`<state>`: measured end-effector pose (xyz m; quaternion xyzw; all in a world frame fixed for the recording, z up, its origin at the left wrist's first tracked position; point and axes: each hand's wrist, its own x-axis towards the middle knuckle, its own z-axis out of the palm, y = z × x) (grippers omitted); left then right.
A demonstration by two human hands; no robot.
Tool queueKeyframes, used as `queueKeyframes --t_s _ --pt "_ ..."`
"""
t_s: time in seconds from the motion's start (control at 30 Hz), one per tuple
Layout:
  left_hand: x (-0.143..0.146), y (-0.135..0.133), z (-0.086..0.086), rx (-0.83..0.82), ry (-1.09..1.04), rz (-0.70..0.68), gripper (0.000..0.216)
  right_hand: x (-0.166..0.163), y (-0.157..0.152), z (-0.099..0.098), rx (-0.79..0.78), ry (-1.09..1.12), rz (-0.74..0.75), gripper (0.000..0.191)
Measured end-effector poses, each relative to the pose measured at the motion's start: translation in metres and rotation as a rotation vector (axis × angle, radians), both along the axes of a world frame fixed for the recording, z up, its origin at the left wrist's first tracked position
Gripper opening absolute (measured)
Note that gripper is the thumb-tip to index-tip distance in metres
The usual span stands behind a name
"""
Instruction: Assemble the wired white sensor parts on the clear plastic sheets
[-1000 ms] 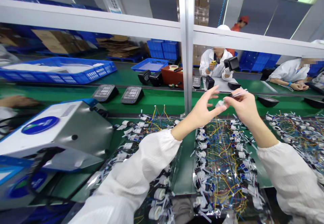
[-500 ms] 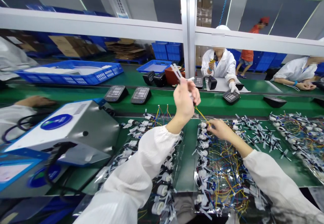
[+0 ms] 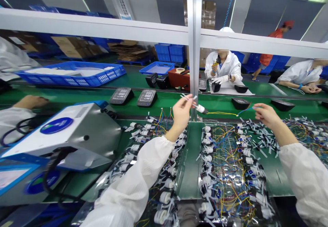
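Note:
My left hand (image 3: pixel 182 112) is closed in a pinch on a small air pump (image 3: pixel 200 108), a white and black cylinder with pale tubes, raised above the table. Yellow wires (image 3: pixel 221 113) run from it to a small white connector, then on as blue wire (image 3: pixel 244 110). The end of that wire is pinched in my right hand (image 3: pixel 268 117), so the lead stretches nearly level between both hands. Below lie rows of similar pumps with tangled wires on a clear plastic tray (image 3: pixel 225 172). Another filled tray (image 3: pixel 164 172) lies under my left forearm.
Loose pale tube pieces (image 3: pixel 263 138) lie right of the middle tray. A grey-white machine (image 3: pixel 77 131) stands at left. Display units (image 3: pixel 147 97) rest on the green conveyor (image 3: pixel 164 100). A metal post (image 3: pixel 194 49) rises ahead. Co-workers (image 3: pixel 222 66) sit opposite; another person's hand (image 3: pixel 32 101) is at left.
My right hand has moved up and right from the tray, drawing the wires out straight. My left hand has come down slightly, tilting the pump sideways. The person in red has moved right.

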<state>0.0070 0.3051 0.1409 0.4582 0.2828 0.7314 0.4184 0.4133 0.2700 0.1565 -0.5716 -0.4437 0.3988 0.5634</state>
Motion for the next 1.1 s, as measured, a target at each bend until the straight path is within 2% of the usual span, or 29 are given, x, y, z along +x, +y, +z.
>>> queueKeyframes --t_s 0.1,0.2,0.3,0.37,0.5,0.6,0.67,0.73,0.83,0.9,0.97,1.1 --pt "0.012 0.010 -0.049 -0.159 0.205 -0.149 0.041 0.022 -0.013 -0.002 -0.060 0.119 -0.006 0.045" --pt "0.023 0.019 -0.092 -0.244 0.251 -0.205 0.043 0.029 -0.018 -0.007 -0.031 0.156 -0.055 0.036" --pt "0.029 0.025 -0.122 -0.304 0.283 -0.225 0.046 0.023 -0.015 -0.008 0.049 0.162 -0.141 0.028" --pt "0.030 0.028 -0.133 -0.322 0.312 -0.239 0.045 0.012 -0.010 -0.005 0.148 0.172 -0.198 0.028" --pt "0.027 0.031 -0.137 -0.295 0.332 -0.230 0.040 -0.028 0.004 0.008 0.338 0.223 -0.222 0.038" --pt "0.028 0.031 -0.133 -0.261 0.343 -0.228 0.039 -0.079 0.010 0.005 0.336 0.221 -0.109 0.033" --pt "0.029 0.031 -0.132 -0.237 0.362 -0.234 0.039 -0.118 0.012 -0.010 0.286 0.198 0.017 0.037" --pt "0.030 0.031 -0.131 -0.215 0.395 -0.242 0.039 -0.154 0.012 -0.035 0.169 0.169 0.135 0.047" --pt "0.029 0.030 -0.132 -0.189 0.470 -0.264 0.037 -0.191 0.011 -0.078 0.051 0.073 0.199 0.047" --pt "0.027 0.029 -0.132 -0.167 0.533 -0.285 0.034 -0.203 0.010 -0.101 0.046 0.042 0.211 0.041" --pt "0.024 0.027 -0.130 -0.137 0.600 -0.307 0.030 -0.208 0.008 -0.116 0.071 0.025 0.219 0.037" --pt "0.021 0.022 -0.126 -0.064 0.724 -0.338 0.026 -0.207 0.005 -0.127 0.140 -0.014 0.218 0.032"
